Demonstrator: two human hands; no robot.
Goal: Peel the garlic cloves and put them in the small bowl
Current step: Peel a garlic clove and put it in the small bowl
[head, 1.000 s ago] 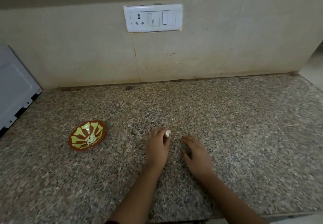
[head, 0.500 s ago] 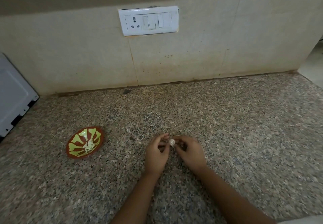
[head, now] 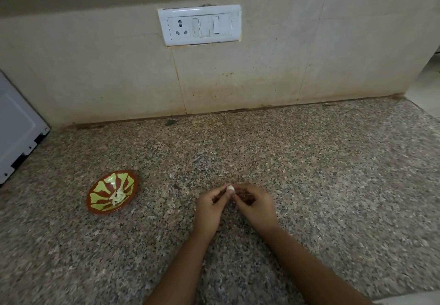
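A speckled brown-grey granite countertop (head: 309, 173) runs back to a stained cream tiled wall (head: 95, 66), which carries a white switch-and-socket plate (head: 200, 25).

Near the front middle of the counter, the fingertips of both hands meet on a small whitish garlic clove (head: 230, 188). The left hand (head: 209, 207) pinches it between thumb and curled fingers. The right hand (head: 256, 206) closes on it from the other side, fingers bent in over it. The clove sits at the very top of the two hands, just above the stone. Only a small pale patch of it shows, so it is unclear how much skin remains on it. The right thumb and most fingertips are tucked out of sight behind the knuckles. Both bare forearms run off the bottom edge.

Well to the left of the hands, a small round bowl, red-brown with yellow-green leaf shapes (head: 102, 185), stands on the counter. A few pale peeled garlic pieces (head: 118, 196) lie in its middle; their number is hard to make out. Further left, a white panelled appliance (head: 16, 128) is cut off by the frame edge.

A second ago the left hand alone held the clove, while the right hand lay on the counter apart from it. Half a second ago the right hand had already joined the left on the clove. The bowl and its contents look unchanged.
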